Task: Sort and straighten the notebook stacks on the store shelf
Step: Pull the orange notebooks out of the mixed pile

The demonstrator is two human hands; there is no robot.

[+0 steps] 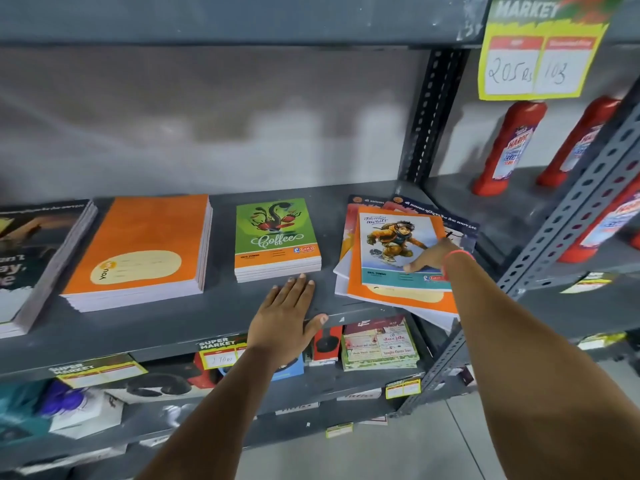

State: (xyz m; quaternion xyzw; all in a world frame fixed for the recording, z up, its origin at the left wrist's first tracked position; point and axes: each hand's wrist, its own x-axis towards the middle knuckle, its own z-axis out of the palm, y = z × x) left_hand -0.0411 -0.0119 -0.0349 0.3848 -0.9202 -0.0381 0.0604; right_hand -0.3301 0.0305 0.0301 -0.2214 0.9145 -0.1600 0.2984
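On the grey shelf (221, 317) lie several notebook stacks. A dark-covered stack (38, 258) is at the far left, then a neat orange stack (142, 247), then a small green "Coffee" stack (277, 237). At the right is a messy, skewed pile (398, 296) topped by a snowboarder notebook (394, 244); it overhangs the shelf's front edge. My left hand (287, 317) rests flat on the shelf just in front of the green stack, fingers apart, holding nothing. My right hand (433, 254) lies on the snowboarder notebook's right side; whether it grips the cover I cannot tell.
A perforated upright post (429, 116) stands behind the messy pile. Red cleaner bottles (509, 147) fill the neighbouring shelf at right under a yellow price sign (540, 60). Lower shelves hold boxed goods and a card stack (379, 344). Bare shelf shows between the stacks.
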